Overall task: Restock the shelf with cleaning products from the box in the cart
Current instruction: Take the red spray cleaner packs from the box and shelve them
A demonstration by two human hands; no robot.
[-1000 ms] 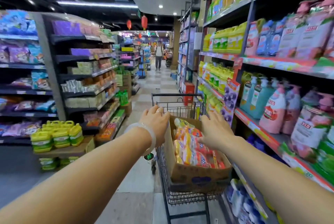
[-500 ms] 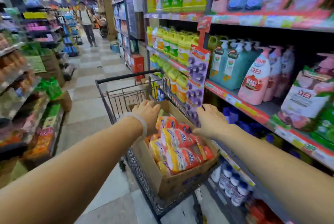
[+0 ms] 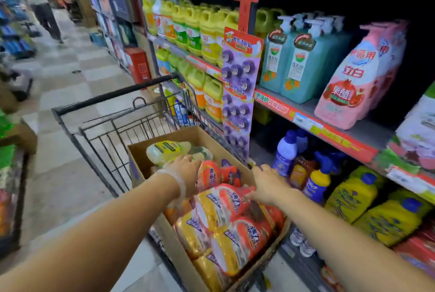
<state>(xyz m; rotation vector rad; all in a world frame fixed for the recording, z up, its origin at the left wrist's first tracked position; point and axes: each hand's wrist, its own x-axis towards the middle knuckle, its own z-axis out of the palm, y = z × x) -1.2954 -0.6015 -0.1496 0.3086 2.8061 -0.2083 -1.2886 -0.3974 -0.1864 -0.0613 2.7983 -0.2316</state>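
Observation:
A brown cardboard box [image 3: 200, 136] sits in the wire cart [image 3: 113, 94] and holds several orange-and-yellow refill packs [image 3: 235, 233] plus a pale yellow bottle [image 3: 164, 150] at its far end. My left hand [image 3: 186, 171], with a clear band on the wrist, lies on the top of an orange pack beside that bottle; its fingertips are hidden. Over the box's right side, my right hand [image 3: 267, 185] rests with relaxed fingers, its thumb touching a pack. The shelf [image 3: 306, 123] stands directly right of the cart.
Teal pump bottles [image 3: 303, 63] and pink pouches [image 3: 353, 84] fill the middle shelf. Yellow bottles [image 3: 353, 197] and a white-and-blue bottle [image 3: 286, 150] stand below. A purple hanging strip [image 3: 237, 84] juts beside the cart. A person [image 3: 44, 14] walks far down the aisle.
The view has swung right and down towards the shelf. Both hands have moved from the box's far rim onto the packs inside it.

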